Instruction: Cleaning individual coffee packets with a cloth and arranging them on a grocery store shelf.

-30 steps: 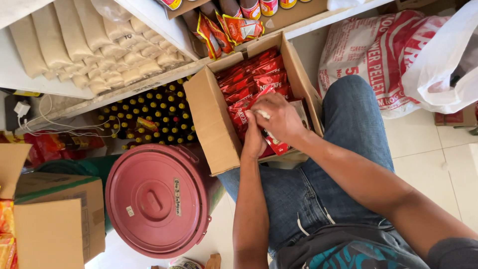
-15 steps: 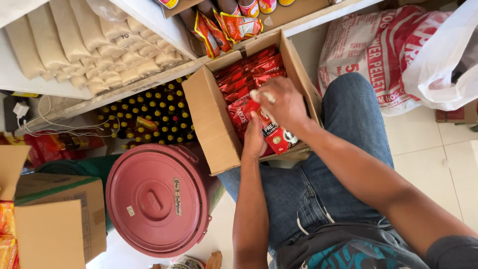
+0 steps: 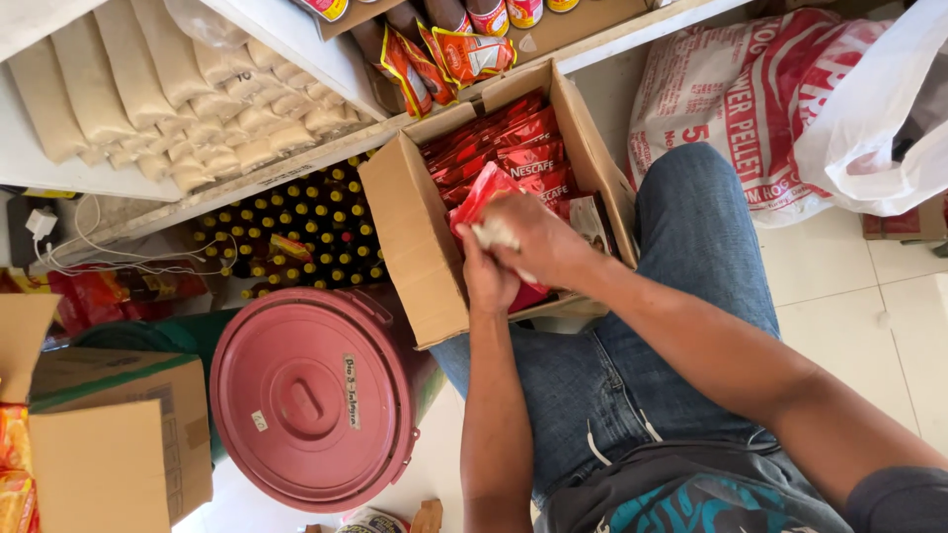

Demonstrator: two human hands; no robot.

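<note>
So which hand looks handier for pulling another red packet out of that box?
Probably the right hand: it lies over the red packets in the box, on the side of the stacked rows. The left hand sits nearer the box's front edge, gripping the same bundle from below.

Small grocery shop, stockroom corner. Evidence: white shelf (image 3: 296,39) carried rows of pale bagged goods (image 3: 148,89); lower shelf held massed dark bottles with yellow caps (image 3: 296,227); open cardboard carton (image 3: 415,237) was packed with identical red sachets (image 3: 504,148); hanging orange snack packets (image 3: 444,59); printed bulk sack (image 3: 731,109) on tiled floor; pink lidded bucket (image 3: 306,395); further cartons (image 3: 109,444) stood beside it.
</note>
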